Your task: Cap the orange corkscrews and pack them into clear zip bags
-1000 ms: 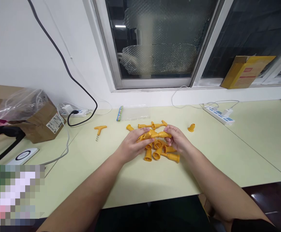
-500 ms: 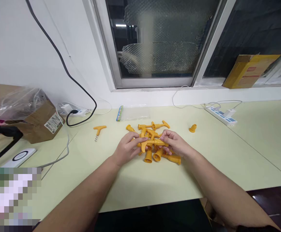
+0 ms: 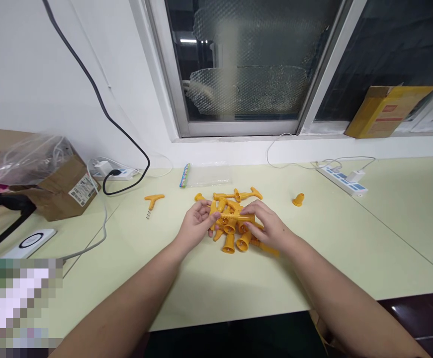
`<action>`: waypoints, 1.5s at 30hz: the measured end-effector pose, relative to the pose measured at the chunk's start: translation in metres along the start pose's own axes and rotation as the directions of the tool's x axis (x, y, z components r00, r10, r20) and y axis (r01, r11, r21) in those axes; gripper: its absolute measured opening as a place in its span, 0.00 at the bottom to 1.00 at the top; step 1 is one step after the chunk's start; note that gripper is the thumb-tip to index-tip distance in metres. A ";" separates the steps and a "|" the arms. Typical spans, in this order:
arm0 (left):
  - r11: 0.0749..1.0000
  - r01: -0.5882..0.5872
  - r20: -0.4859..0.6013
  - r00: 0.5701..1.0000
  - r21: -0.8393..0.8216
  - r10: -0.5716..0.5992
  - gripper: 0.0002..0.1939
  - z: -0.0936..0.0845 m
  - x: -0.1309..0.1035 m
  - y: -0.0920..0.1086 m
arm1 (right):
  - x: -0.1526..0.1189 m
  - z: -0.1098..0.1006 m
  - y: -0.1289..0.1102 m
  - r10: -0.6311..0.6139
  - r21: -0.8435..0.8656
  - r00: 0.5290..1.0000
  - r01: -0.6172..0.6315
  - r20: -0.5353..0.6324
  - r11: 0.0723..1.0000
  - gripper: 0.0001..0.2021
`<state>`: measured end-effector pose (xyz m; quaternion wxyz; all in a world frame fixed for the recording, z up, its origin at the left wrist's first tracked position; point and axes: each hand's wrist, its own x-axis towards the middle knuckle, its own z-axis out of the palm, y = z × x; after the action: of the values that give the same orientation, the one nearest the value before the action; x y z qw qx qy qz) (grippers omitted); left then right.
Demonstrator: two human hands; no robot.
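Observation:
My left hand [image 3: 197, 222] grips the T-shaped handle end of a yellow corkscrew [image 3: 234, 217], held level over a pile of similar yellow pieces. Around its sleeve end at the right, my right hand [image 3: 264, 221] has its thumb and fingers closed. Under and in front of my hands lie several yellow sleeves, among them one with its wide mouth toward me [image 3: 228, 243]. A yellow T-handle with a bare metal spiral [image 3: 153, 200] lies apart at the left. One lone yellow sleeve [image 3: 298, 200] sits at the right.
Behind the pile lies a clear plastic bag [image 3: 209, 175]. A white power strip [image 3: 345, 181] is at the back right. At the left are a cardboard box [image 3: 61, 191], a white charging pad [image 3: 33, 243] and cables. A yellow carton [image 3: 388, 112] leans at the window.
The left hand has turned and shifted left with the handle end, its thumb now in front. The fingers of the right hand have re-gripped around the sleeve end. The view has shifted slightly.

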<state>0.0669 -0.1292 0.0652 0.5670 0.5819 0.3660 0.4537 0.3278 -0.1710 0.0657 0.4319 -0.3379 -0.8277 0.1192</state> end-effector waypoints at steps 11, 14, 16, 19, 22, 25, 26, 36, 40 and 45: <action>0.941 0.248 0.221 0.955 -0.229 -0.198 0.17 -0.020 0.004 0.009 | -0.001 0.006 0.005 -0.118 -0.113 0.986 0.105 -0.118 0.988 0.19; 0.960 0.227 0.310 0.936 -0.164 -0.168 0.26 -0.026 0.003 0.010 | -0.003 0.007 0.009 -0.031 -0.021 0.986 0.028 -0.162 0.999 0.17; 0.975 0.212 0.306 0.935 -0.069 -0.181 0.27 -0.027 0.003 0.010 | -0.004 0.010 0.009 -0.009 -0.002 0.986 0.008 -0.164 1.000 0.16; 0.982 0.186 0.183 0.964 0.041 -0.190 0.24 -0.022 0.003 0.009 | -0.004 0.014 0.006 -0.038 -0.013 0.991 0.037 -0.130 0.999 0.16; 0.980 0.197 0.077 0.977 0.032 -0.199 0.28 -0.016 0.003 0.011 | -0.002 0.016 0.004 -0.087 -0.066 0.990 0.080 -0.114 0.995 0.15; 0.955 0.281 -0.025 0.958 -0.094 -0.284 0.30 -0.017 0.006 0.014 | 0.000 0.011 0.005 -0.160 -0.163 0.977 0.136 -0.143 0.977 0.13; 0.944 0.291 -0.074 0.949 -0.157 -0.305 0.30 -0.021 0.008 0.015 | 0.000 0.008 0.007 -0.174 -0.201 0.970 0.139 -0.172 0.970 0.12; 0.989 0.001 -0.397 0.916 -0.150 -0.061 0.26 -0.099 0.041 0.000 | -0.017 -0.049 0.060 0.341 -0.347 0.855 -0.480 -0.390 0.806 0.16; 0.994 -0.043 -0.530 0.848 -0.101 -0.017 0.21 -0.122 0.045 -0.002 | -0.027 -0.067 0.082 0.544 -0.347 0.758 -0.649 -0.359 0.677 0.17; 0.972 0.065 -0.612 0.785 0.228 0.091 0.20 -0.141 0.044 -0.006 | -0.031 -0.072 0.085 0.725 -0.294 0.585 -0.810 -0.363 0.507 0.12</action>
<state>-0.0516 -0.0413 0.0563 0.3392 0.4668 0.5788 0.5763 0.4361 -0.1351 0.0472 0.3254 -0.7665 -0.5480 0.0799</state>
